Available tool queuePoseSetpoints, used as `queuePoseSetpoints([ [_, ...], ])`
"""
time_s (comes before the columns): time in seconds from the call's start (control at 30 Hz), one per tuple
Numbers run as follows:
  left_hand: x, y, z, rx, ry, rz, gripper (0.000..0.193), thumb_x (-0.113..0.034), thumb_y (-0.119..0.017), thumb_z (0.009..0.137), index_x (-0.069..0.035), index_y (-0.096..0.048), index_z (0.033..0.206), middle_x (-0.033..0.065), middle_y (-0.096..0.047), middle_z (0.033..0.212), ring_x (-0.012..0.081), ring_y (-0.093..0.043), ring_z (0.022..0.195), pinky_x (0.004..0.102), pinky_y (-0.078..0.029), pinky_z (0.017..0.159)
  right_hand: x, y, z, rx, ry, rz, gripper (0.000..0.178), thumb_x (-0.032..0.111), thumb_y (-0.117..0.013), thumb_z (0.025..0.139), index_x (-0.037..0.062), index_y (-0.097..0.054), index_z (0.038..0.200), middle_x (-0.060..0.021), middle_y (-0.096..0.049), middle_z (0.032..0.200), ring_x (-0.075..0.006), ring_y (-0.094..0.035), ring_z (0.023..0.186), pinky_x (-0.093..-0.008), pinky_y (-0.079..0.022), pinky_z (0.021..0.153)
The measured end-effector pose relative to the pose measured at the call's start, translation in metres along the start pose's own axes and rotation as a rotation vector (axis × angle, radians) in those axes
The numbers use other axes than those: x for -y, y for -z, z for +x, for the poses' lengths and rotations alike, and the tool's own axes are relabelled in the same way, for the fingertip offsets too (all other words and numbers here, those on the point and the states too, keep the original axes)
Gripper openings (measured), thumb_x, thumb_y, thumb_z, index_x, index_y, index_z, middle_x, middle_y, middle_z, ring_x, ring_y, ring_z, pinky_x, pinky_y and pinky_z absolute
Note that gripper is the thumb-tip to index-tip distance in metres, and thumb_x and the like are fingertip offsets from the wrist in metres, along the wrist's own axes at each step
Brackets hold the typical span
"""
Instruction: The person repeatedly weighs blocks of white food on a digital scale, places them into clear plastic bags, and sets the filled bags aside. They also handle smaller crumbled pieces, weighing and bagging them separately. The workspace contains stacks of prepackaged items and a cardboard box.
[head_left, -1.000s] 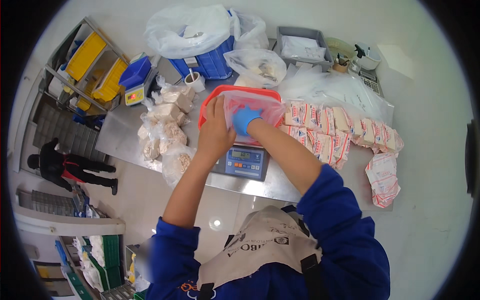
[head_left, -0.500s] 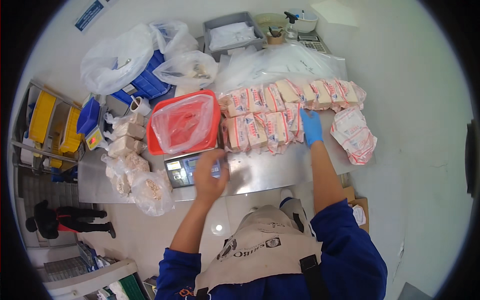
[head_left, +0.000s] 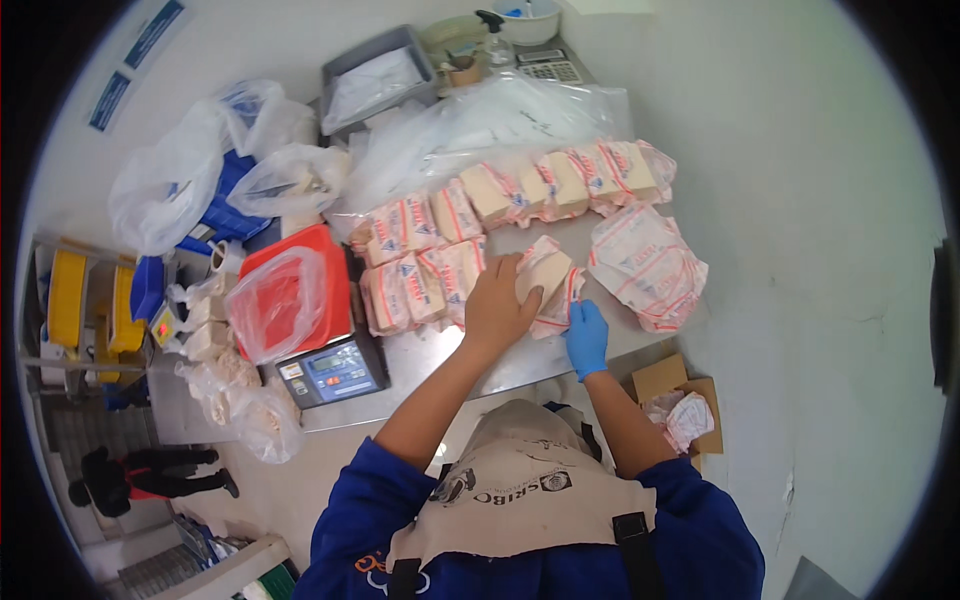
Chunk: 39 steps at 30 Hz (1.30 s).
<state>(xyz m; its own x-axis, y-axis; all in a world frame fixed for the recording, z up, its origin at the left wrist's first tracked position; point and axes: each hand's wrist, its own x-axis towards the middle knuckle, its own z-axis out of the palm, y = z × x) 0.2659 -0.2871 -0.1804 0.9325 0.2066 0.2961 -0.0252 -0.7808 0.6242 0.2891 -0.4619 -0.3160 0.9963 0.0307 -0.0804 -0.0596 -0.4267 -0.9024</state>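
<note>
A pale beige block (head_left: 545,275), partly out of its red-printed white paper wrapper, lies near the table's front edge. My bare left hand (head_left: 497,310) grips its left side, thumb across the near face. My right hand (head_left: 587,342), in a blue glove, pinches the paper wrapper (head_left: 572,288) at the block's right. Left of my left hand stand similar wrapped blocks (head_left: 405,290). Behind runs a row of blocks (head_left: 495,193) with their papers partly open. A pile of flattened wrappers (head_left: 650,265) lies to the right.
A red tub (head_left: 338,325) with a clear liner sits on a digital scale (head_left: 335,372) at left. Filled clear bags (head_left: 265,420) lie beyond it. Clear plastic bags (head_left: 480,125) cover the table's back. An open carton (head_left: 705,400) with crumpled paper stands below. A person (head_left: 150,475) is far left.
My left hand has moved from beside the scale to the block. My right hand has drawn a block out of the front row toward me. The whole view has swung to the right.
</note>
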Motion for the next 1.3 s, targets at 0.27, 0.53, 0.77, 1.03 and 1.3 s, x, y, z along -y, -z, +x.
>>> queuePoseSetpoints([
  [0.27,0.027,-0.042,-0.028,0.181,0.232,0.098,0.017,-0.013,-0.061,0.082,-0.002,-0.056,0.094,0.0196,-0.065,0.087,0.0410,-0.065,0.081,0.0522,-0.049,0.068,0.000,0.069,0.003,0.203,0.043,-0.223,0.025,0.023,-0.056,0.097,-0.0011,-0.055,0.091,-0.0263,-0.058,0.088,-0.0453,-0.056,0.085,-0.0480,-0.045,0.075],
  [0.53,0.037,-0.018,-0.138,0.096,0.945,-0.870,0.012,-0.012,-0.053,0.100,0.000,-0.053,0.101,0.0083,-0.063,0.081,0.0138,-0.064,0.061,0.0255,-0.055,0.054,0.128,0.038,-0.040,0.391,0.479,-0.547,0.089,0.020,-0.072,0.078,0.0065,-0.027,0.154,-0.0224,-0.054,0.127,-0.0395,-0.055,0.113,-0.0460,-0.046,0.097],
  [0.77,0.061,-0.032,-0.155,0.001,0.996,-0.906,0.017,-0.016,-0.055,0.100,0.000,-0.050,0.096,0.0091,-0.060,0.080,0.0152,-0.064,0.060,0.0277,-0.054,0.053,0.089,0.026,-0.005,0.446,0.503,-0.403,0.100,0.015,-0.070,0.075,0.0142,-0.017,0.160,-0.0245,-0.044,0.146,-0.0368,-0.048,0.131,-0.0442,-0.040,0.109],
  [1.03,0.064,0.060,-0.147,0.316,0.565,-0.386,0.033,-0.031,-0.068,0.092,-0.002,-0.057,0.104,0.0111,-0.064,0.085,0.0232,-0.068,0.075,0.0342,-0.054,0.065,0.157,0.044,-0.007,0.844,-0.080,0.200,0.091,0.005,-0.067,0.076,0.0105,-0.026,0.158,-0.0109,-0.043,0.149,-0.0218,-0.048,0.130,-0.0338,-0.039,0.109],
  [1.3,0.111,0.331,-0.099,-0.541,-0.031,0.769,0.032,-0.016,-0.072,0.078,-0.005,-0.069,0.108,0.0250,-0.049,0.140,0.0429,-0.058,0.116,0.0471,-0.049,0.091,0.299,-0.077,-0.047,1.322,-0.294,0.687,0.076,0.013,-0.067,0.083,0.0050,-0.036,0.152,-0.0114,-0.055,0.136,-0.0207,-0.058,0.120,-0.0353,-0.048,0.100],
])
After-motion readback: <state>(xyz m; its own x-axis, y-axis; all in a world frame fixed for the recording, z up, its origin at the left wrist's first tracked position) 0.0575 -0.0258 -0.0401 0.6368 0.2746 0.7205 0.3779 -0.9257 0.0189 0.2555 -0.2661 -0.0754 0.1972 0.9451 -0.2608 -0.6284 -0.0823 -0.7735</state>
